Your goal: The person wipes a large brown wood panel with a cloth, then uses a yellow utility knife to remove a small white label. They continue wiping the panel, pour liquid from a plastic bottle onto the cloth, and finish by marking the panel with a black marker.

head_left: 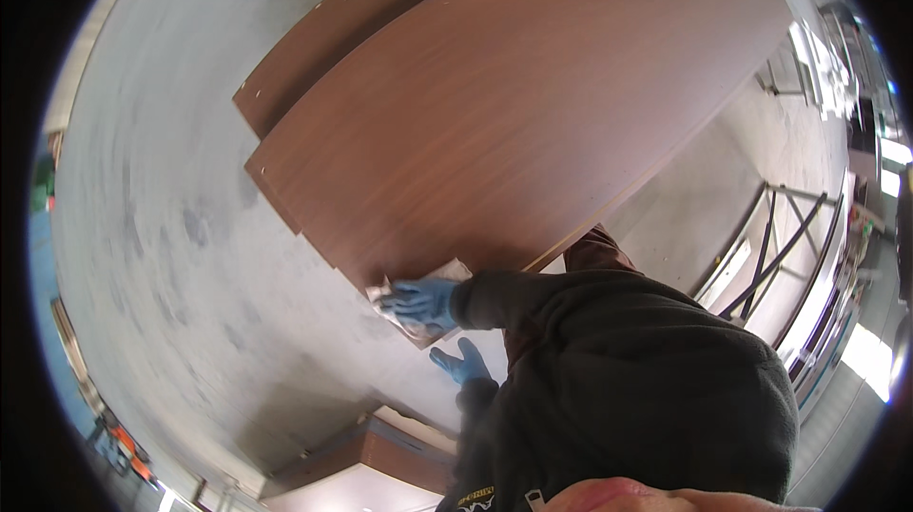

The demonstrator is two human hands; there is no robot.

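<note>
At the near left corner of a large reddish-brown wood-look panel (514,122), my right hand (423,303) in a blue glove lies over a pale, crumpled cloth (415,331). Its fingers reach forward across the cloth and press it on the panel; the palm side is hidden. Part of the cloth hangs past the panel's edge. Just below, off the panel, my left hand (464,362) is also in a blue glove. Its thumb stands apart from the fingers, and nothing shows in it.
Behind the large panel lies another brown panel (333,46) with small pale spots along its edge. A dark metal frame (775,251) stands at the right. Another brown-sided piece with a white face (366,488) is at lower left. Grey floor (181,208) surrounds the panels.
</note>
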